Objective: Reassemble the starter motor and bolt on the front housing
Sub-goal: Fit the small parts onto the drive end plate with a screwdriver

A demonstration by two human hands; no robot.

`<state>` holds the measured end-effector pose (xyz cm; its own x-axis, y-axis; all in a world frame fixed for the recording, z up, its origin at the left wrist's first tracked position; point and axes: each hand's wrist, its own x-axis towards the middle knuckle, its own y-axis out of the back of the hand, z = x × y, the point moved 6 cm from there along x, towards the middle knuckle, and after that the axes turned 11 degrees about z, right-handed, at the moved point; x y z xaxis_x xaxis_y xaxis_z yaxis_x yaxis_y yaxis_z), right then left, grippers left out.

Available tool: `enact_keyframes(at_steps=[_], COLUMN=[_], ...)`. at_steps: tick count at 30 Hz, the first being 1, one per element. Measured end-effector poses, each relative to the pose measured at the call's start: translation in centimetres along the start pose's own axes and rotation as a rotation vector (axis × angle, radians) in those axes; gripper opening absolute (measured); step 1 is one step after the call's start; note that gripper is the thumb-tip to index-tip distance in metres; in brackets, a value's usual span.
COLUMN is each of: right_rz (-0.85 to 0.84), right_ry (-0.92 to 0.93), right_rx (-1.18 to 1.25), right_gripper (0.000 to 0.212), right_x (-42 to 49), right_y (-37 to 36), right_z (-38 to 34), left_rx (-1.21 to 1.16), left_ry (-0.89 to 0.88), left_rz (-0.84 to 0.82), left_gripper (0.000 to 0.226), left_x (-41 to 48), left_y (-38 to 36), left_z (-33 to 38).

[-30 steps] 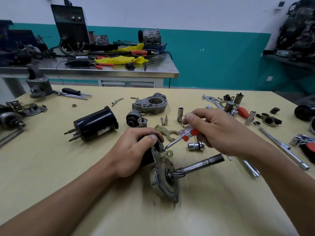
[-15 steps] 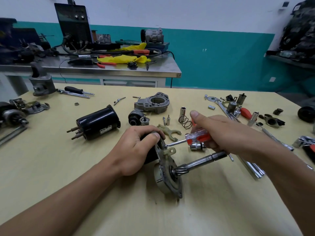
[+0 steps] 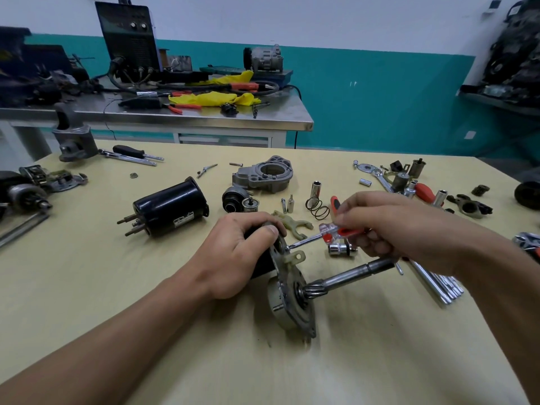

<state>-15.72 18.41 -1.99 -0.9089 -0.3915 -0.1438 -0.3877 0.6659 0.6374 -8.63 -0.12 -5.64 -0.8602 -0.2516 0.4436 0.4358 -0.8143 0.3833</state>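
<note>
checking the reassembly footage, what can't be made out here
Head view:
- black part under the left hand: the hand hides most of it.
- what the screwdriver tip engages: too small to identify.
- label on the black motor housing: too small to read.
- tool at the right edge: cut off by the frame.

The left grip (image 3: 233, 258) wraps round the black part (image 3: 263, 267) behind the metal plate (image 3: 304, 317) and covers nearly all of it. The right grip (image 3: 388, 226), its fingers smeared by blur, pinches the screwdriver (image 3: 306, 239), hiding most of its handle and the far end of the steel shaft (image 3: 350, 276). Whether the screwdriver's tip sits in a screw head is too small to tell, as is the print on the label (image 3: 183, 222); the right edge cuts off a black round thing (image 3: 527, 195).
</note>
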Motion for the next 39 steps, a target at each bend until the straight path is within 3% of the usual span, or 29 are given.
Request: enact_keyframes(at_steps=[3, 6, 9, 11, 15, 17, 20, 22, 24, 29, 31, 35, 39], right_rz=[-0.006, 0.073, 0.132, 0.085, 0.004, 0.002, 0.113, 0.147, 0.121, 0.077, 0.093, 0.178, 0.079], right_ry=[0.053, 0.057, 0.012, 0.006, 0.023, 0.052, 0.044, 0.023, 0.038, 0.160, 0.178, 0.062, 0.011], right_rx=[-0.059, -0.189, -0.147, -0.058, -0.023, -0.049, -0.171, -0.162, -0.096, -0.129, -0.182, -0.226, -0.109], right_gripper=[0.022, 0.056, 0.068, 0.061, 0.022, 0.029, 0.067, 0.077, 0.073, 0.030, 0.036, 0.069, 0.059], right_x=[-0.3, -0.1, 0.3, 0.3, 0.0, -0.1, 0.0, 0.2, 0.2, -0.3, -0.3, 0.1, 0.1], right_y=[0.2, 0.1, 0.2, -0.1, 0.4, 0.4, 0.5, 0.5, 0.4, 1.1, 1.0, 0.5, 0.3], right_z=[-0.2, -0.2, 0.1, 0.0, 0.1, 0.0, -0.1, 0.0, -0.1, -0.4, -0.6, -0.2, 0.0], left_rx=[0.012, 0.004, 0.002, 0.004, 0.009, 0.018, 0.016, 0.009, 0.005, 0.020, 0.021, -0.008, 0.005], left_ry=[-0.006, -0.002, -0.005, -0.005, -0.005, -0.007, -0.005, -0.009, -0.017, -0.013, -0.016, -0.012, -0.017], left_rz=[-0.006, 0.003, -0.002, -0.001, 0.000, 0.002, 0.006, 0.004, 0.004, 0.005, 0.004, -0.001, 0.007], left_gripper=[0.029, 0.029, 0.029, 0.028, 0.028, 0.028, 0.029, 0.029, 0.028, 0.029, 0.029, 0.029, 0.028], left_x=[-0.1, -0.1, -0.1, -0.1, -0.2, -0.2, -0.2, -0.2, -0.2, -0.1, -0.2, -0.2, -0.1], left_y=[0.0, 0.0, -0.1, -0.2, -0.1, -0.1, -0.1, -0.2, -0.2, -0.1, -0.2, -0.3, -0.2], left_z=[0.0, 0.0, 0.2, 0.2, 0.3, 0.4, 0.3, 0.3, 0.4, 0.4, 0.4, 0.5, 0.5])
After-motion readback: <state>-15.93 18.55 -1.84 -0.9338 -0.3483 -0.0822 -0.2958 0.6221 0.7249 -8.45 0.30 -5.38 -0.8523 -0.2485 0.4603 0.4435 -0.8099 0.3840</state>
